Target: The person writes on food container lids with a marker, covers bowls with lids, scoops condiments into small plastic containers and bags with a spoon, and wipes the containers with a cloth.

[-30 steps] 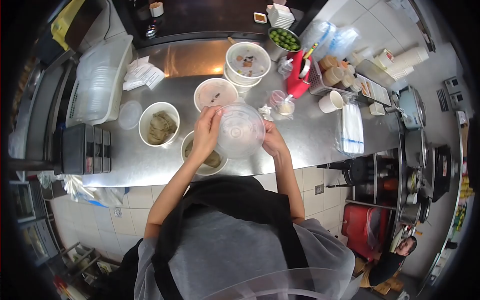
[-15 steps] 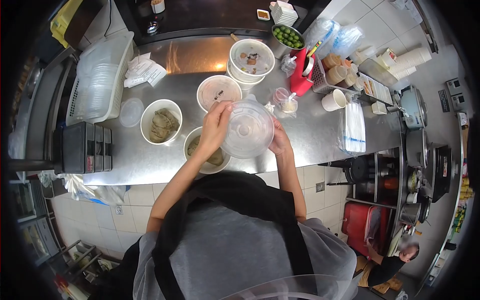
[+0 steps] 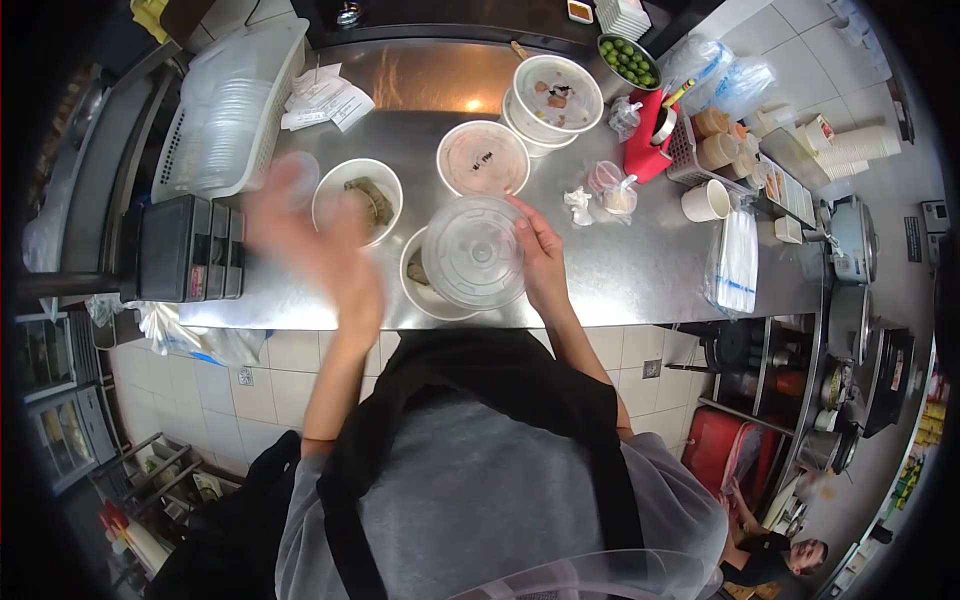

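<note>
The steel desk (image 3: 630,275) stretched across the upper half of the frame, its front edge cutting across just below mid-height, close to the wearer's black apron (image 3: 500,385). To the left, black drawers (image 3: 165,255) and a basket (image 3: 287,110) of stacked clear lids bounded the working room. On the right, shiny steel ran from the crumpled tissue (image 3: 577,206) toward the white cup (image 3: 706,201) and the pack of plastic bags (image 3: 737,265).

The clear plastic lid (image 3: 475,250) was near the centre of the frame, tilted, its right edge pinched in the right hand (image 3: 543,252). The left hand (image 3: 332,255) was well apart from it, left of centre, with fingers spread and grasping nothing that showed, over the near side of an open white tub (image 3: 338,182).

The lid overlapped a second white tub (image 3: 432,303), masking much of its opening; whether the two touched could not be told. The left hand was badly blurred, and its fingers partly veiled a loose round lid (image 3: 302,176). Dark marks on the pinkish lidded tub (image 3: 483,160) were unreadable.
</note>
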Motion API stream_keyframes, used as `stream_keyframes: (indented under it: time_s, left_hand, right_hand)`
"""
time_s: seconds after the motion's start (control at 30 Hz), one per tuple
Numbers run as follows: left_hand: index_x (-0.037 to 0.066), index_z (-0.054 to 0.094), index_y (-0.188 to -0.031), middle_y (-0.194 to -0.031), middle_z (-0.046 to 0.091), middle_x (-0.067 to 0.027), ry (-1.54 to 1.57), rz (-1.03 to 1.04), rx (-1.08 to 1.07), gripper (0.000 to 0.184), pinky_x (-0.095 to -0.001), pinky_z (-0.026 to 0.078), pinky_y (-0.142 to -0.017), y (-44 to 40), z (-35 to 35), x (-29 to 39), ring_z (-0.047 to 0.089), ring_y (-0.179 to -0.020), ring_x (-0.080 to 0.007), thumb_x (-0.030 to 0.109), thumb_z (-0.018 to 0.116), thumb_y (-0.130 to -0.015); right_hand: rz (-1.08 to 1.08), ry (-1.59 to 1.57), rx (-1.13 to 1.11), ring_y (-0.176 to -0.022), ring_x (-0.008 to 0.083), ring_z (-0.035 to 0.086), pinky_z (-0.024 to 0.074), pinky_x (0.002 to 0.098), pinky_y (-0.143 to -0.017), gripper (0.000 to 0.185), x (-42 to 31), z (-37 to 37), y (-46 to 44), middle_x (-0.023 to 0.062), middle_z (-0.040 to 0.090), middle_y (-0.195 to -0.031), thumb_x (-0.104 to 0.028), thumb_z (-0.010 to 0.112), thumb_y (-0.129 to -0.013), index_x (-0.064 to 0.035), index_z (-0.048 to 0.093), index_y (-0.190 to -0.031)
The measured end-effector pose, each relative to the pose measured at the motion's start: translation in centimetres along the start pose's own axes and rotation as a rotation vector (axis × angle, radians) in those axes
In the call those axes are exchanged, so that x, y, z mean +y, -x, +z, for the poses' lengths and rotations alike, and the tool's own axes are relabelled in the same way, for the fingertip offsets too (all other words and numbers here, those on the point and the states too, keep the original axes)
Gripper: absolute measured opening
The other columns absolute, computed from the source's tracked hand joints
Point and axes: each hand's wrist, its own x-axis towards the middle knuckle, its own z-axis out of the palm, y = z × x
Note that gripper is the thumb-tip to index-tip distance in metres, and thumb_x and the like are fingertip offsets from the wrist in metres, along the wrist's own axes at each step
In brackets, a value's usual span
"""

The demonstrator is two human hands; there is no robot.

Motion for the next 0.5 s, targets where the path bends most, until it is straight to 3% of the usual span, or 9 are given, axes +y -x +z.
stream_keyframes:
  time_s: [0.03,0.07,0.13,0.2,0.5]
  left_hand:
    - [0.0,0.053,-0.103,-0.115,0.05,-0.013,0.094,0.111,0.193,0.026,-0.0364,0.03,-0.094,-2.5,-2.4,0.9,0.047,-0.103,-0.0214,0.021,0.048,-0.087]
    - [0.0,0.053,-0.103,-0.115,0.05,-0.013,0.309,0.234,0.213,0.026,-0.0363,0.03,-0.094,-4.8,-4.9,2.7,0.047,-0.103,-0.0215,0.021,0.048,-0.087]
    - [0.0,0.052,-0.104,-0.115,0.05,-0.0132,0.738,0.502,0.094,0.026,-0.0362,0.031,-0.094,-8.6,-8.9,6.9,0.047,-0.103,-0.0217,0.02,0.048,-0.087]
    - [0.0,0.052,-0.104,-0.115,0.05,-0.0134,0.938,0.626,-0.048,0.026,-0.0361,0.031,-0.094,-10.9,-10.4,10.5,0.047,-0.103,-0.0219,0.02,0.048,-0.087]
    - [0.0,0.051,-0.107,-0.114,0.051,-0.0141,1.093,0.704,-0.125,0.027,-0.0355,0.032,-0.093,-11.6,-13.6,13.1,0.048,-0.104,-0.0227,0.019,0.048,-0.088]
  right_hand:
    - [-0.001,-0.005,0.006,-0.101,0.0114,0.051,0.0404,0.0245,-0.088,0.033,0.3,-0.1,0.0,0.0063,0.055,-0.114,-0.013,0.043,-0.093,-0.0015,0.046,-0.124]
    - [0.003,-0.008,0.005,-0.103,0.0119,0.051,0.0404,0.0252,-0.089,0.033,0.6,-0.2,0.0,0.0068,0.054,-0.115,-0.013,0.043,-0.093,-0.0016,0.046,-0.124]
    - [0.038,-0.094,-0.01,-0.105,0.0132,0.05,0.04,0.0268,-0.091,0.034,0.6,0.3,0.0,0.0075,0.053,-0.118,-0.014,0.043,-0.093,-0.002,0.045,-0.125]
    - [0.102,-0.246,-0.031,-0.107,0.0145,0.049,0.0393,0.0284,-0.093,0.035,-0.1,0.8,0.2,0.0081,0.051,-0.12,-0.014,0.044,-0.093,-0.0024,0.044,-0.126]
    - [0.063,-0.26,-0.061,-0.111,0.0169,0.048,0.0383,0.0309,-0.095,0.04,0.6,-0.4,-0.4,0.0085,0.05,-0.123,-0.016,0.045,-0.092,-0.0028,0.039,-0.129]
